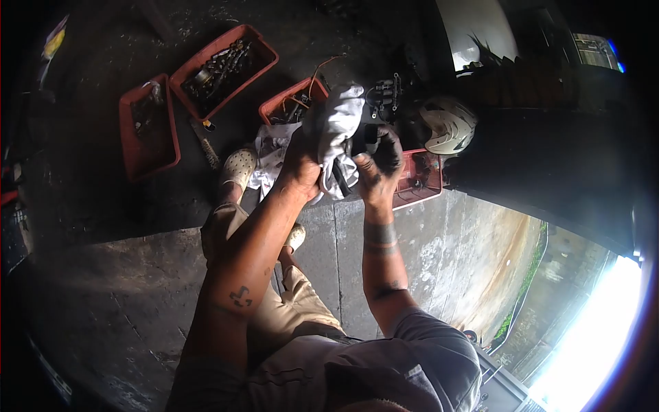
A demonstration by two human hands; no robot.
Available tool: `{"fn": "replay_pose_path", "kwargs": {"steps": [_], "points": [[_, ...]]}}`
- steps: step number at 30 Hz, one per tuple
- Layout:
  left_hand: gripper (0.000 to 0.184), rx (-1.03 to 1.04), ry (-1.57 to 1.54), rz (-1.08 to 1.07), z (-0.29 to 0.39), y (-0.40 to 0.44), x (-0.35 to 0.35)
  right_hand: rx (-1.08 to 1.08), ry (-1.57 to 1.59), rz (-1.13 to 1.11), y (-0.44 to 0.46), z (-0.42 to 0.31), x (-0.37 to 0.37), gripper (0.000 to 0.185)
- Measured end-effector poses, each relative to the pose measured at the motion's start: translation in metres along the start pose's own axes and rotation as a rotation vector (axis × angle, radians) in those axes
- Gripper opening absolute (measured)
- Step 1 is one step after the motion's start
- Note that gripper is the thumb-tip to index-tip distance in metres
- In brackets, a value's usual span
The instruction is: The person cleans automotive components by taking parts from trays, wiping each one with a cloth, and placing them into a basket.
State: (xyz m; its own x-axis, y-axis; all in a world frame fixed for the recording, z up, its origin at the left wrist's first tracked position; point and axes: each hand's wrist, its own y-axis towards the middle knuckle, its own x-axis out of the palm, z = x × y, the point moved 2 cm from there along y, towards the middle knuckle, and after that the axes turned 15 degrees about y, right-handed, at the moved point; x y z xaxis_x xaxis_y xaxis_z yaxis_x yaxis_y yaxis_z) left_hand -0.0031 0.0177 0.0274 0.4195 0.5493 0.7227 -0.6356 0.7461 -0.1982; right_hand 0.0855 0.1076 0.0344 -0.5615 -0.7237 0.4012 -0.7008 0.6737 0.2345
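The left grip holds a white cloth, which partly hides a dark part in the right grip; red bins and a white helmet sit nearby.

Four red plastic bins are standing on the dark floor. A stained white cloth is lying near its edge.

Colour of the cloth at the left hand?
White, greyish in places. The cloth shows best in the head view.
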Motion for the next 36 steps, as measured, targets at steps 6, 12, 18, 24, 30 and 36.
{"fn": "replay_pose_path", "kwargs": {"steps": [6, 12, 18, 24, 30, 36], "points": [[0.045, -0.201, -0.216, -0.105, -0.026, -0.012, -0.014, 0.025, 0.008, 0.034, -0.001, -0.009, -0.006, 0.045], [0.032, -0.012, 0.013, 0.063, -0.013, -0.010, 0.005, 0.135, 0.013, 0.053, 0.005, -0.010, -0.008, 0.043], [0.016, 0.380, 0.773, 0.331, 0.003, 0.007, -0.006, 0.072, 0.175, 0.114, -0.014, 0.006, -0.017, 0.042], [0.041, -0.019, -0.127, 0.217, 0.020, 0.015, -0.058, -0.111, 0.107, 0.222, -0.002, -0.041, -0.017, 0.042], [0.047, 0.530, 0.704, 0.169, -0.008, -0.009, 0.027, 0.041, -0.200, 0.199, 0.010, -0.020, 0.008, 0.040], [0.028, 0.177, 0.602, 0.425, -0.004, 0.010, -0.010, 0.192, 0.044, 0.193, -0.005, 0.005, 0.025, 0.035]]}}
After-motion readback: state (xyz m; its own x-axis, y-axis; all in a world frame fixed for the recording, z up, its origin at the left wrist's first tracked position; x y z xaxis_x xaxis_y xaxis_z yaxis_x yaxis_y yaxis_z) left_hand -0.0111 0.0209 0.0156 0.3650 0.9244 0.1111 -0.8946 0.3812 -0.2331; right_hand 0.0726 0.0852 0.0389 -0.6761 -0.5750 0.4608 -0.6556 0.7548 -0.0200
